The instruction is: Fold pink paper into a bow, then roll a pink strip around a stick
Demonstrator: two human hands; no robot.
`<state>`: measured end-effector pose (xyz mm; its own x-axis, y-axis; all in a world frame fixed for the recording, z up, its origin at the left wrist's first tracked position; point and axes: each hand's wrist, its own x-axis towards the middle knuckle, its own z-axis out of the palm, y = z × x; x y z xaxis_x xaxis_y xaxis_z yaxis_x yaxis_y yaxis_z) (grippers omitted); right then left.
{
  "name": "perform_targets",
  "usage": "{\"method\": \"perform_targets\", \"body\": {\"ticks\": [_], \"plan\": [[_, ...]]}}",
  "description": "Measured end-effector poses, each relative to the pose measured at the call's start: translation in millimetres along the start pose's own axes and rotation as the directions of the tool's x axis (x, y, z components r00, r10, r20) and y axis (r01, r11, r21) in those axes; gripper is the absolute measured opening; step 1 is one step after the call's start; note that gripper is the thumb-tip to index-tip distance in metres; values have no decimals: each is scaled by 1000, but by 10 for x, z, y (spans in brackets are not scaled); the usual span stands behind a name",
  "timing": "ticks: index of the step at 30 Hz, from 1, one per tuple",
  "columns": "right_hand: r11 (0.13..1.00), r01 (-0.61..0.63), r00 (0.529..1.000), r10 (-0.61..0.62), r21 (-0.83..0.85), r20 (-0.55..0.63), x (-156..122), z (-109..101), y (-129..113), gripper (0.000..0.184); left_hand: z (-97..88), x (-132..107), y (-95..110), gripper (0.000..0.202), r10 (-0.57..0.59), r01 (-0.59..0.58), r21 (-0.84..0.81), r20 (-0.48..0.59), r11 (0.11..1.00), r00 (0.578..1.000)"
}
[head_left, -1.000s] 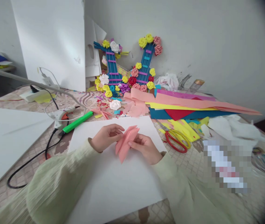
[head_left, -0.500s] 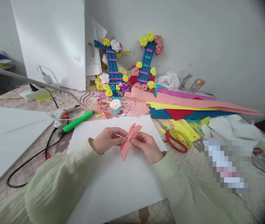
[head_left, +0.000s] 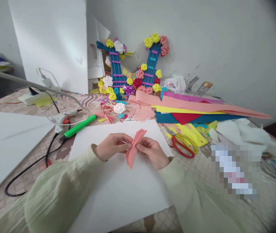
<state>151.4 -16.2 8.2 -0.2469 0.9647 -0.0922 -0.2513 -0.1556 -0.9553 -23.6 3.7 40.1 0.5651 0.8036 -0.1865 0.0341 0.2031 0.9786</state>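
- The left hand [head_left: 111, 147] is pinched on the left side of a pleated salmon-pink paper piece [head_left: 133, 151], its thumb tip at the middle of the folds.
- The right hand [head_left: 153, 152] is clamped on the same piece from the right, its thumb pressed to the near face.
- The paper piece sits between the two hands, tilted, its upper end leaning right, its layers spread at the top and its lower end tapering.
- Below it, a large flat white sheet [head_left: 118, 197] lies on the patterned desk [head_left: 165, 218].
- Right of the sheet are metal scissors with red and yellow handles [head_left: 174, 138], beside bright yellow paper scraps [head_left: 193, 134].
- On the left, a white glue gun with an orange trigger [head_left: 60, 120] lies just beside a bright green bar [head_left: 80, 126].
- Beyond the sheet are a white paper rose [head_left: 119, 108] and a second folded pink paper piece [head_left: 108, 117].
- Behind the scissors, a long salmon-pink paper strip [head_left: 201, 104] lies across coloured sheets.
- At the back stand two teal panels [head_left: 151, 61] trimmed with paper roses.
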Motion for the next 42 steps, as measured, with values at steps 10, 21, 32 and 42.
{"method": "perform_targets", "body": {"ticks": [10,21,32,42], "plan": [[998,46,996,-50,-47,-69,1,7,-19,16,168,18,-99,32,165,-167,183,21,969,986],[984,86,992,-100,-154,-83,0,2,-28,18,197,18,-120,32,50,-55,51,93,997,994],[931,166,972,-210,-325,-106,64,-112,-21,52,99,16,-155,21,236,-146,744,-16,652,972],[365,395,886,-395,-843,244,72,-234,-77,18,56,60,-221,27,197,-43,976,0,211,980]]}}
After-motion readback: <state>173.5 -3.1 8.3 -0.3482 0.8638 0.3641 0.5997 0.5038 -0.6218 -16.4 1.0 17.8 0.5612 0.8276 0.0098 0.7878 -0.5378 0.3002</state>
